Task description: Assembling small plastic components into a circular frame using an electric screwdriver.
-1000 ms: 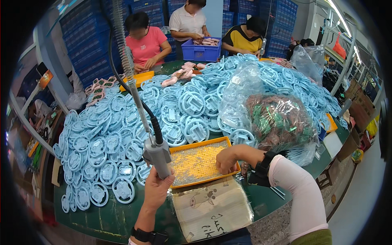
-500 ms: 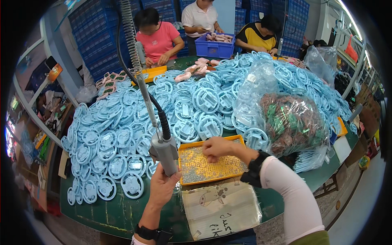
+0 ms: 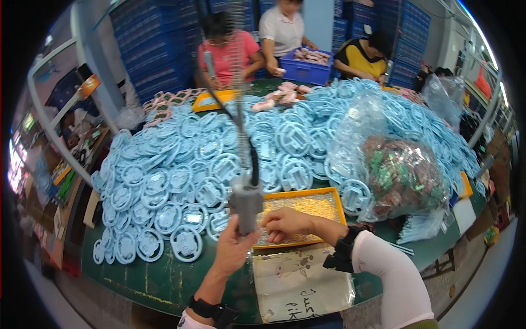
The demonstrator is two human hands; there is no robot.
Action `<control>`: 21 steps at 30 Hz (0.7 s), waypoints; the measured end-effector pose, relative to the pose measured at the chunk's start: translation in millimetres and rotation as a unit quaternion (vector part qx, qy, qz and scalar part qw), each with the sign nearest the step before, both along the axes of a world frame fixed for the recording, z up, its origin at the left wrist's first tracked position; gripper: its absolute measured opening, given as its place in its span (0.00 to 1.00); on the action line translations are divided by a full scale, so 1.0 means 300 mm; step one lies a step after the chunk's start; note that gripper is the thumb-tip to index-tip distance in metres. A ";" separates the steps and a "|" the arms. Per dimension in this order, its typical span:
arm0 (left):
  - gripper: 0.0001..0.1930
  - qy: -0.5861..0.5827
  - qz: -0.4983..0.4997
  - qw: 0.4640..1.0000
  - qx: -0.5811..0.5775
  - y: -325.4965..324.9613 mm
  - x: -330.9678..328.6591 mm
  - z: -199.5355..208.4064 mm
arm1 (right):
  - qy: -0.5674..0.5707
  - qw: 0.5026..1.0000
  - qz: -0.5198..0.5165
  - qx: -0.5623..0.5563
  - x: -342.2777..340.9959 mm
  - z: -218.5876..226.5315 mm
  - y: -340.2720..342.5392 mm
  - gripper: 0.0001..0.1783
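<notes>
My left hand point(image 3: 233, 252) is closed around the lower end of a grey electric screwdriver point(image 3: 246, 202), which hangs from a coiled spring and a black cable. The tool stands nearly upright at the left side of a yellow tray point(image 3: 339, 207) holding many small metal screws. Over the tray's near left part is my right hand point(image 3: 290, 223), its fingers bent together close to the screwdriver's lower end. Whatever sits between those fingertips is too small to make out. Light-blue plastic wheel-shaped parts point(image 3: 186, 243) are heaped left of and behind the tray.
A clear bag of brown and green parts point(image 3: 405, 172) lies right of the tray. A plastic-covered paper sheet point(image 3: 304, 285) lies at the near table edge. Across the table several people work around a blue crate point(image 3: 304, 71) and another yellow tray point(image 3: 216, 101).
My right hand has moved left from the tray's middle to beside the screwdriver. My left hand and the tool have shifted right, toward the tray. The whole view has swung slightly.
</notes>
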State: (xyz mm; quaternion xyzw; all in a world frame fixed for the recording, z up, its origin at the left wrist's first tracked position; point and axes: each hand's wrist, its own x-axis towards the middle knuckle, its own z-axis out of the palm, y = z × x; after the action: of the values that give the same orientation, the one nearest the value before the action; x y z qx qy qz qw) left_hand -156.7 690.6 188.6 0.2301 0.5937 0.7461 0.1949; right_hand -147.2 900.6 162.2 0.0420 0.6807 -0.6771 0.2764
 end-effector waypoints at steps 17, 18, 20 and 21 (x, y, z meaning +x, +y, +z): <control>0.25 0.084 -0.008 0.995 -0.051 0.042 0.008 0.000 | 0.182 0.983 -0.030 -0.011 -0.032 0.003 -0.073 0.14; 0.25 0.080 -0.009 0.996 -0.041 0.047 0.008 0.002 | 0.086 0.996 -0.037 -0.005 -0.016 0.027 -0.067 0.13; 0.24 0.095 -0.022 0.994 -0.046 0.049 0.008 0.010 | -0.025 0.997 -0.068 -0.004 0.010 -0.010 0.016 0.13; 0.24 0.098 0.002 0.991 -0.086 0.050 0.012 0.019 | -0.063 0.995 -0.070 0.030 0.050 0.036 0.040 0.13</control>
State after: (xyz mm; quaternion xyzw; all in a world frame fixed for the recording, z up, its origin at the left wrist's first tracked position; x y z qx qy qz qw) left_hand -153.2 705.6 194.4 0.2828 0.6725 0.6666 0.1532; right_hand -132.2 912.6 173.0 0.1403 0.6770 -0.6704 0.2696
